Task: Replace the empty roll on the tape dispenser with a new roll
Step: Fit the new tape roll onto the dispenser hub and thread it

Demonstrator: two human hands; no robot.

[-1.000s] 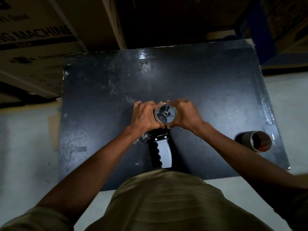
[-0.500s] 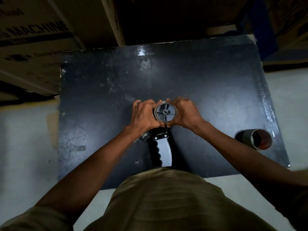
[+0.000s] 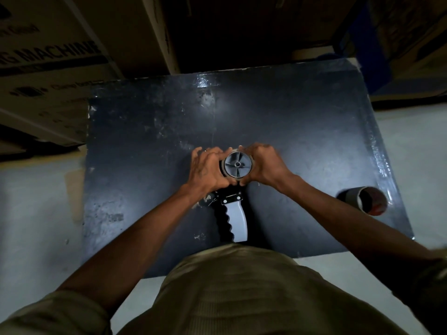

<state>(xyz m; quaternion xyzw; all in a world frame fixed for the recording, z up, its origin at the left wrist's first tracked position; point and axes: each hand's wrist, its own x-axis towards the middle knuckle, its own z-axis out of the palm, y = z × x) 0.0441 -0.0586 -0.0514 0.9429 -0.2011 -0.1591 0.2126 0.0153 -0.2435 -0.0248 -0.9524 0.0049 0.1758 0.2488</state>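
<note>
The scene is sitting in dim, cool light, with the corners falling off into near-black. A soft glare is pooling on the black table (image 3: pixel 302 131) near its far edge, suggesting a source overhead, and scuffs are catching it. The cardboard boxes (image 3: pixel 60 56) at the top are bending outward (wide-angle distortion) and losing sharpness. The shirt (image 3: pixel 242 298) at the bottom is showing blocky, smeared texture, and fine detail is dissolving into noise throughout.

Both hands, the left hand (image 3: pixel 208 169) and the right hand (image 3: pixel 264 165), are gripping the roll around the tape dispenser (image 3: pixel 235 209) hub (image 3: pixel 237 164) on a black table (image 3: pixel 302 141). Its grey handle (image 3: pixel 238 222) is pointing toward the person. Another roll (image 3: pixel 365 200) is lying on its side near the table's right edge.
</note>
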